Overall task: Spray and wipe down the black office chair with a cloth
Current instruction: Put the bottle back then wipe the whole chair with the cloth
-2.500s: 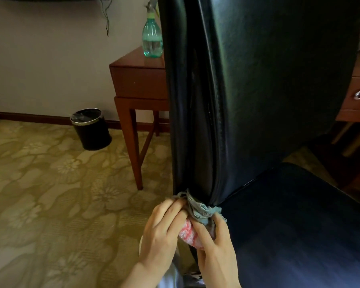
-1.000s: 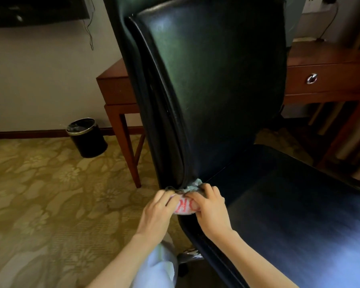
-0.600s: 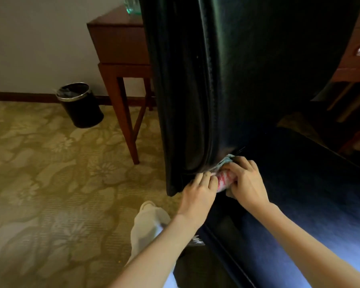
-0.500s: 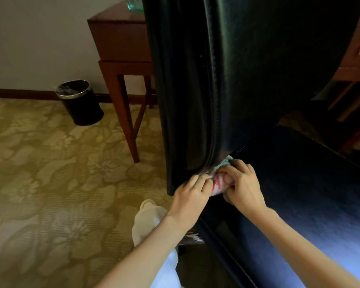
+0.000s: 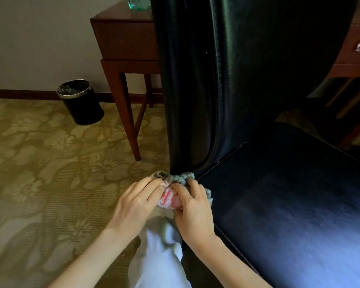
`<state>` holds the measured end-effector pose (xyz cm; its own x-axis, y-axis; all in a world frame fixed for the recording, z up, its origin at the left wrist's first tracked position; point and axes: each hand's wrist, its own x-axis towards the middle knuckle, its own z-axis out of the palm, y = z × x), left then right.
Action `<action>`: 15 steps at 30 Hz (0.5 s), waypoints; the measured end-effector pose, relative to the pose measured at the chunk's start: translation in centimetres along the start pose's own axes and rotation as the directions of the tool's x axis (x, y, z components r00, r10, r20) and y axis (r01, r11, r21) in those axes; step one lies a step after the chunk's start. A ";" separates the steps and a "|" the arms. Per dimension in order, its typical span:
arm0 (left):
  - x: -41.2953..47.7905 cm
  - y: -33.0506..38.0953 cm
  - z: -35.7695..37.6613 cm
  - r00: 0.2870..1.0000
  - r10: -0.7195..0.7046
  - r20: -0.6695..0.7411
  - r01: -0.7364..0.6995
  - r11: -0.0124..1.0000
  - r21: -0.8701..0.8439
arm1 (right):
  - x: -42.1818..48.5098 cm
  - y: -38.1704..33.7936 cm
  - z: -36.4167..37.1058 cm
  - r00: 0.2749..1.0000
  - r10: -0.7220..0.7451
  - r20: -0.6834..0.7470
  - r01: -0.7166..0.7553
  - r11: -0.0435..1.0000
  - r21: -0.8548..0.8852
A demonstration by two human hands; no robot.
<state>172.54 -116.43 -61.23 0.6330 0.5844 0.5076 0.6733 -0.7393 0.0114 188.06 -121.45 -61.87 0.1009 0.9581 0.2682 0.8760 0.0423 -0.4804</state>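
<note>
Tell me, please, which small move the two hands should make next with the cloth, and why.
Probably slide the cloth rightward along the crease. The left hand and the right hand both grip the bunched cloth at the lower corner of the backrest, where it meets the seat; the crease runs on from there to the right.

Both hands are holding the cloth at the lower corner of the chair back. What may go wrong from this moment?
1. The cloth is bunched into a small wad between the left hand and the right hand, so it may skip parts of the seam where the backrest meets the seat.
2. The backrest stands close in front of the green bottle on the desk. A hard push might knock the chair into the desk and tip the bottle.
</note>
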 end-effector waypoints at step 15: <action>-1.7 -4.0 8.2 0.959 0.034 0.280 0.020 0.982 -0.189 | 1.1 -1.3 6.9 0.937 0.252 0.241 -0.170 0.934 -0.314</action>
<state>171.95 -111.71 -69.20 0.7372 0.6292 0.2461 0.6018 -0.7771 0.1841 183.82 -118.51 -66.69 0.2011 0.9770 -0.0710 0.9493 -0.2123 -0.2317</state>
